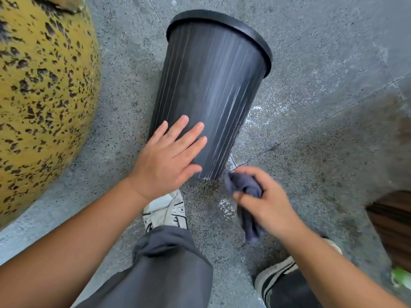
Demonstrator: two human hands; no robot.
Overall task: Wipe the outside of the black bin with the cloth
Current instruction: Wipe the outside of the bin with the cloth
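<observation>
Steadying the ribbed black bin [209, 85], lying tipped on the speckled floor [311, 63], under the flat, open-fingered left hand [165, 156] near its base, and bringing the bunched grey cloth [243, 188], clenched in the right hand [264, 201] just beside that base, up along the dusty streaked ribs.

The left hand [169, 156] covers part of the black bin [209, 90] near its bottom end, and the bin's open mouth faces away. The right hand [264, 201] is blurry, and its fingers hide much of the cloth [244, 187]. The big yellow spotted thing [42, 94] (maybe a pot) is cut off at the left edge. A brown thing [393, 221] and a blurry green bit [400, 274] run off the right edge.
</observation>
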